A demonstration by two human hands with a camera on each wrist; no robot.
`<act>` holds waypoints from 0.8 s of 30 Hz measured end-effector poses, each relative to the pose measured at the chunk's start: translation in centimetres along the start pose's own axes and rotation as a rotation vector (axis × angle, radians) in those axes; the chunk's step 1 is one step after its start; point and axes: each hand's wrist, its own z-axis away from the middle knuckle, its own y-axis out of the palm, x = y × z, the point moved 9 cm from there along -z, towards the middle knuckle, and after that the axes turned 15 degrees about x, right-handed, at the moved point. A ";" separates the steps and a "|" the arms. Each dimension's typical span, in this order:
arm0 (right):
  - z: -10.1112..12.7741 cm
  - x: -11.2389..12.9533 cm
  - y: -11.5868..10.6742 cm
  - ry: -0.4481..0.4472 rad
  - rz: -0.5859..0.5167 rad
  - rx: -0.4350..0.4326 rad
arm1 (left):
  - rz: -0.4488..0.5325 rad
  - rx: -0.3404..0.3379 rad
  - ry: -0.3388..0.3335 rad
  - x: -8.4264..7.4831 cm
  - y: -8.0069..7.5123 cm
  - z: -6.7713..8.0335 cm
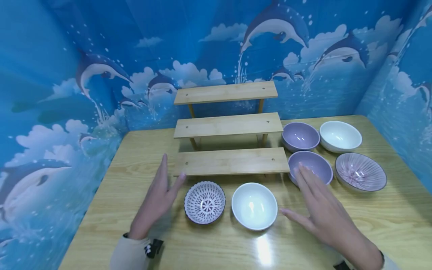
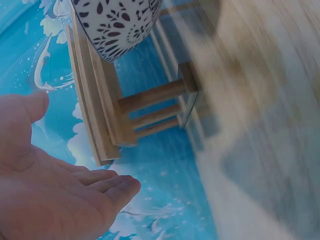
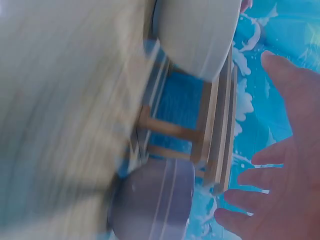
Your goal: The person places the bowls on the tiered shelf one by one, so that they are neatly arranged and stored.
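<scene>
Round bowl with a purple-and-white lattice pattern (image 1: 204, 202): resting on the light wooden table (image 1: 135, 157), just to the thumb side of the left hand (image 1: 158, 198). Left fingers (image 1: 164, 170) straight and together, thumb spread toward the bowl, nothing held, no contact visible.

Plain white glazed bowl (image 1: 254, 206): beside the patterned bowl, just off the thumb tip of the right hand (image 1: 324, 213). Right fingers (image 1: 305, 180) extended and spread, palm down, nothing held.

Lilac bowl (image 1: 312, 165): partly covered by the right fingertips in the head view; contact not determinable.

Three-step wooden shelf (image 1: 231, 161): directly beyond both sets of fingertips.

Second lilac bowl (image 1: 300, 136), second white bowl (image 1: 340, 135), ribbed lilac dish (image 1: 360, 172): beyond and outboard of the right fingers.
</scene>
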 end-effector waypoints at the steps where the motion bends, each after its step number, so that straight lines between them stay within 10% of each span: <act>1: -0.1 0.2 0.2 0.004 -0.018 0.014 | 0.023 0.009 -0.003 0.2 0.0 -0.2; 15: -0.9 2.3 3.5 0.013 -0.248 0.175 | 0.384 0.098 0.008 2.1 1.4 -2.7; 24: -1.6 3.3 5.4 -0.018 -0.411 0.198 | 0.469 0.125 -0.110 3.3 2.8 -3.7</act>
